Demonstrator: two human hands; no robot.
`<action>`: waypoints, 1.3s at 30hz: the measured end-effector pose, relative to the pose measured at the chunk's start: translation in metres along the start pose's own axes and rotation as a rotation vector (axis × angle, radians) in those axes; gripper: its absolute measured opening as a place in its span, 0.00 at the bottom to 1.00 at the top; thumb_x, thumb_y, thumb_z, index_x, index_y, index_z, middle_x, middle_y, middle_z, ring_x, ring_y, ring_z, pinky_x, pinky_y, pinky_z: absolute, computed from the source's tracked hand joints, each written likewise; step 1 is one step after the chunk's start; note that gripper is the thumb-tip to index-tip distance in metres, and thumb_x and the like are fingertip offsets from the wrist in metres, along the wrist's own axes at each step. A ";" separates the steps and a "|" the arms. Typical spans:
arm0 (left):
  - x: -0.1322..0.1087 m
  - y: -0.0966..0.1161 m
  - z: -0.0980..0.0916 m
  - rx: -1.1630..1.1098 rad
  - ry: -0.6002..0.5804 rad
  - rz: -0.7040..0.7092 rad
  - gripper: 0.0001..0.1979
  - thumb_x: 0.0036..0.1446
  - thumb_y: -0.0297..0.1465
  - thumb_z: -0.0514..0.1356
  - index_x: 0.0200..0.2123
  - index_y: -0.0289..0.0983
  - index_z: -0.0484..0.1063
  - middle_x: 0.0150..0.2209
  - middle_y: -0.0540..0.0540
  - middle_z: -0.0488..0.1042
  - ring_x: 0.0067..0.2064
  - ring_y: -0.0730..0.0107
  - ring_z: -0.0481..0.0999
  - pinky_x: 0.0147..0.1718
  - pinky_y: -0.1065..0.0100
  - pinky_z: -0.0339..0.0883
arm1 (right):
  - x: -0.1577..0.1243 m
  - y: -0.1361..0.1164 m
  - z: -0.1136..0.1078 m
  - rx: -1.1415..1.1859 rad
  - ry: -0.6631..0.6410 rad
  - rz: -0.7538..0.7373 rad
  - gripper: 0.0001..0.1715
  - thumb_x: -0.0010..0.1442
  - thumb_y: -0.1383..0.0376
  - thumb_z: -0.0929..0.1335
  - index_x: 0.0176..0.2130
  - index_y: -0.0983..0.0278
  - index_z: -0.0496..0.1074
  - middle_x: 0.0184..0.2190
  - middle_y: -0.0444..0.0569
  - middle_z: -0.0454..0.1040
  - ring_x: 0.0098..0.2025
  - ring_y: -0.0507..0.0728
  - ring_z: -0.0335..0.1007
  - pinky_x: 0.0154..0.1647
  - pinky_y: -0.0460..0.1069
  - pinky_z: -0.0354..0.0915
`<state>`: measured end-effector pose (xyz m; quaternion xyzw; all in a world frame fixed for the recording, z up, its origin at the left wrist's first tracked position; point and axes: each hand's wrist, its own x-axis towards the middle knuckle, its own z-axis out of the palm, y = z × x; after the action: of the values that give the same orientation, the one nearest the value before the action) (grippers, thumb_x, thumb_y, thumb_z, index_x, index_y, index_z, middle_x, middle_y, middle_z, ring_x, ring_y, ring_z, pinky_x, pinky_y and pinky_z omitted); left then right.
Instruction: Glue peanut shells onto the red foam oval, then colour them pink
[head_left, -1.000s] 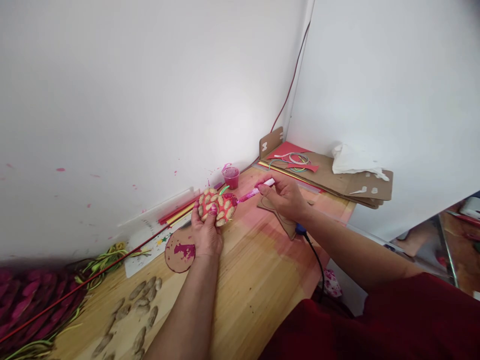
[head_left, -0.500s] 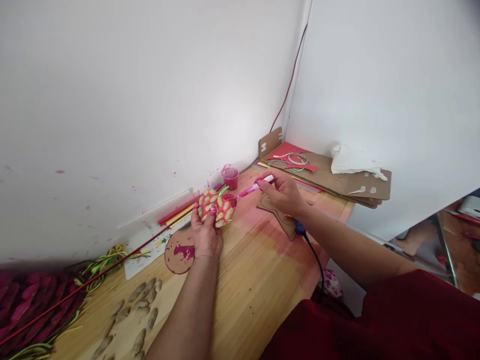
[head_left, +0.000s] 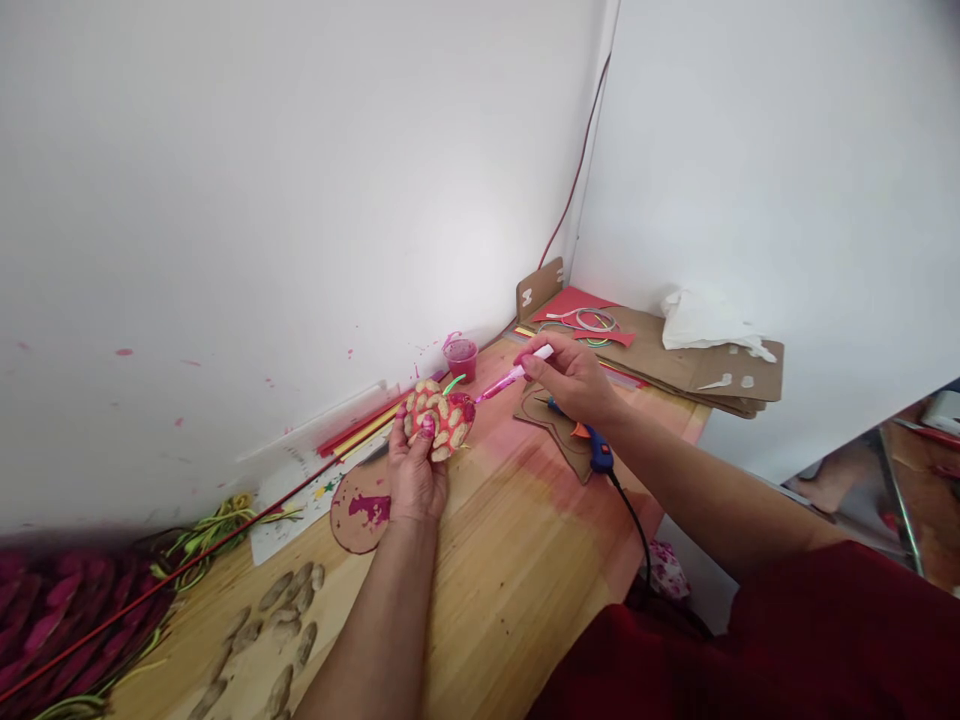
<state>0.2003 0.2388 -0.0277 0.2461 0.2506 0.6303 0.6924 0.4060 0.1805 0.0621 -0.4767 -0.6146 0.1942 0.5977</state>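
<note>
My left hand [head_left: 417, 485] grips a round red disc [head_left: 442, 424] covered with peanuts in their shells, its thumb lying across the front. A bright green strip sticks up from the disc's top, and dark pink paint coats its right side. Between the fingers and thumb of my right hand [head_left: 576, 378] is a slim white-handled paintbrush [head_left: 508, 381] with a pink-stained lower half. Its tip points left at the disc's right edge; I cannot tell whether they touch. Behind the disc stands a small clear cup [head_left: 462, 361] of pink paint. Pink stains mark my left thumb.
Loose peanuts [head_left: 282, 592] and a paint-smeared cardboard circle [head_left: 349, 512] lie left. A blue glue gun [head_left: 601, 452] with a black cord rests on cut cardboard under my right hand. Stacked cardboard [head_left: 679, 372] with white tissue [head_left: 712, 325] fills the back right. Walls enclose the table.
The disc has shifted slightly right and turned a little in my left hand. My right hand and the brush have moved slightly right, showing more of the glue gun.
</note>
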 end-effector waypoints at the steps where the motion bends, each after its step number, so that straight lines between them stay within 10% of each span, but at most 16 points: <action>1: 0.000 0.000 0.000 -0.001 -0.002 -0.005 0.25 0.51 0.22 0.69 0.52 0.43 0.73 0.57 0.43 0.75 0.44 0.72 0.80 0.38 0.74 0.75 | 0.000 0.000 -0.001 0.005 -0.014 0.003 0.10 0.60 0.57 0.70 0.34 0.62 0.72 0.25 0.43 0.70 0.28 0.52 0.64 0.29 0.48 0.60; 39: -0.002 0.000 0.000 0.014 -0.078 -0.062 0.26 0.46 0.25 0.72 0.50 0.42 0.74 0.56 0.42 0.76 0.41 0.74 0.80 0.38 0.76 0.75 | 0.007 -0.005 -0.007 0.029 -0.080 -0.004 0.13 0.61 0.55 0.70 0.34 0.62 0.72 0.25 0.42 0.69 0.27 0.52 0.63 0.29 0.47 0.60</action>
<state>0.1997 0.2363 -0.0274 0.2673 0.2355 0.5968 0.7190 0.4118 0.1815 0.0712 -0.4587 -0.6359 0.2209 0.5800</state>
